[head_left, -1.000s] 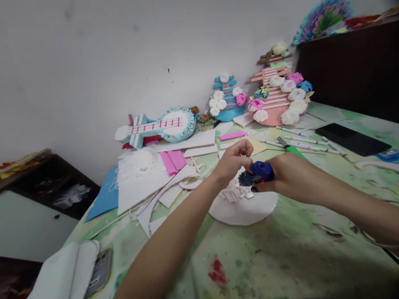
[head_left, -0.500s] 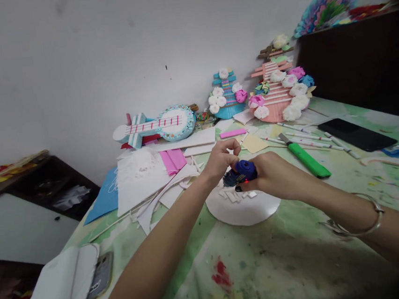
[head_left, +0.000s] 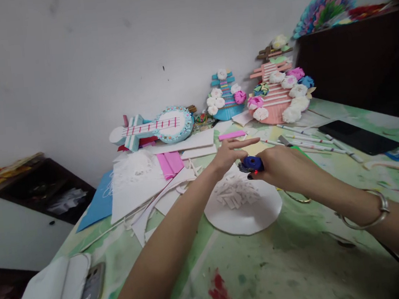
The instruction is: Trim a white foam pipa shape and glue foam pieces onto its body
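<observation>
My right hand (head_left: pixel 281 167) is closed round a small blue glue gun (head_left: pixel 251 164) with a red light, held above a white paper disc (head_left: pixel 258 212). A pile of small white strips (head_left: pixel 236 193) lies on that disc. My left hand (head_left: pixel 231 153) sits just left of the gun's tip, index finger stretched out to the right and the other fingers curled. I cannot make out anything between its fingers. A metal bangle (head_left: pixel 368 215) is on my right wrist.
White sheets, pink paper (head_left: pixel 170 164) and a blue sheet (head_left: pixel 97 204) lie left. A paper guitar (head_left: pixel 155 125) and flower-covered craft pieces (head_left: pixel 279 95) stand by the wall. Markers (head_left: pixel 307 140), a black phone (head_left: pixel 358 136), and a phone in a white case (head_left: pixel 72 293) are also on the green table (head_left: pixel 284 263).
Both hands rose and shifted slightly right, uncovering the pile of white strips. My left index finger stretched out from a curled pinch. My right hand now hides the green cutter.
</observation>
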`<state>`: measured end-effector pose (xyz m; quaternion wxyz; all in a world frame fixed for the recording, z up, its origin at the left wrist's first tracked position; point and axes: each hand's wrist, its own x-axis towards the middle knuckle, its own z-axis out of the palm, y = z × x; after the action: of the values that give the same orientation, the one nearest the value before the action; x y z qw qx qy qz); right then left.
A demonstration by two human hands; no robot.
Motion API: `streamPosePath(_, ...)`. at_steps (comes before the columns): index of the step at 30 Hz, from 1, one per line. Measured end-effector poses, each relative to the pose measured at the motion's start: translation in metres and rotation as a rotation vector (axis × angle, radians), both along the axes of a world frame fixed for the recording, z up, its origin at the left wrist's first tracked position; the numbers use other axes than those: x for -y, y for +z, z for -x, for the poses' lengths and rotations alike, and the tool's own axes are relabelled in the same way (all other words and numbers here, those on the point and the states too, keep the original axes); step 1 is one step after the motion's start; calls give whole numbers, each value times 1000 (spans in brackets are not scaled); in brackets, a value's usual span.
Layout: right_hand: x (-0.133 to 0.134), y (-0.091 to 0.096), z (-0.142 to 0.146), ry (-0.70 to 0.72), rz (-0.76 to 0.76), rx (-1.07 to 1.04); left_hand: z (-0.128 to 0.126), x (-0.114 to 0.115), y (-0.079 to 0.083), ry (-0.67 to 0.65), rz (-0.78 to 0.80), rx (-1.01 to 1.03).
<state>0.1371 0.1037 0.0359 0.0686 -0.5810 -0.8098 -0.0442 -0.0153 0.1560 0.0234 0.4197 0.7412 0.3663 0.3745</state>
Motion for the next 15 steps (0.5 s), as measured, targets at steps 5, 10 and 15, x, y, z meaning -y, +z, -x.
streamPosePath(5, 0, -1, -12, 20, 38, -24, -4, -7, 3, -153, 28, -47)
streamPosePath(10, 2, 1, -25, 35, 73, -120, -4, -10, 1, -316, 10, -32)
streamPosePath(15, 3, 4, -33, 105, 142, -235, -3, 3, 1, -283, -121, 68)
